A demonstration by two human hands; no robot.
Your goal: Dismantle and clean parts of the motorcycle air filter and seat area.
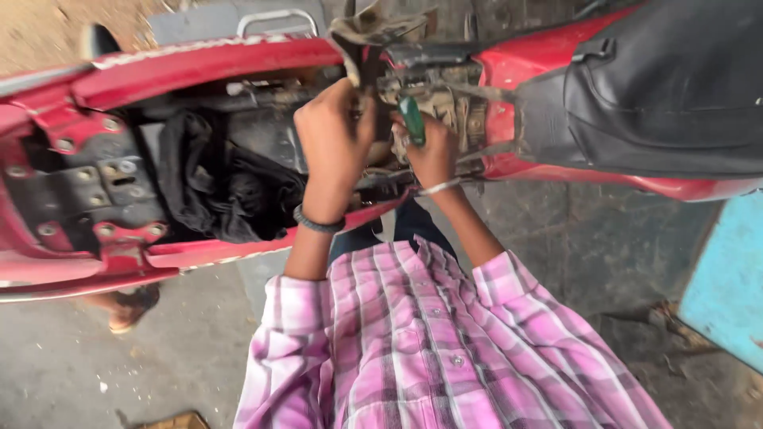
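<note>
My left hand (334, 131), with a black band on the wrist, is closed around a dirty dark flap (367, 40) at the middle of a red scooter body (199, 59). My right hand (433, 155), with a thin metal bangle, grips a green-handled screwdriver (412, 119) pointed into the grimy metal parts (445, 91) just beside the left hand. The two hands almost touch. The screwdriver's tip is hidden. Pink plaid sleeves cover both my forearms.
The black seat (675, 87) lies to the right. A black cloth (214, 187) fills the open compartment to the left. Another person's sandalled foot (127, 308) stands on the concrete floor under the scooter. A blue board (731, 278) leans at the right edge.
</note>
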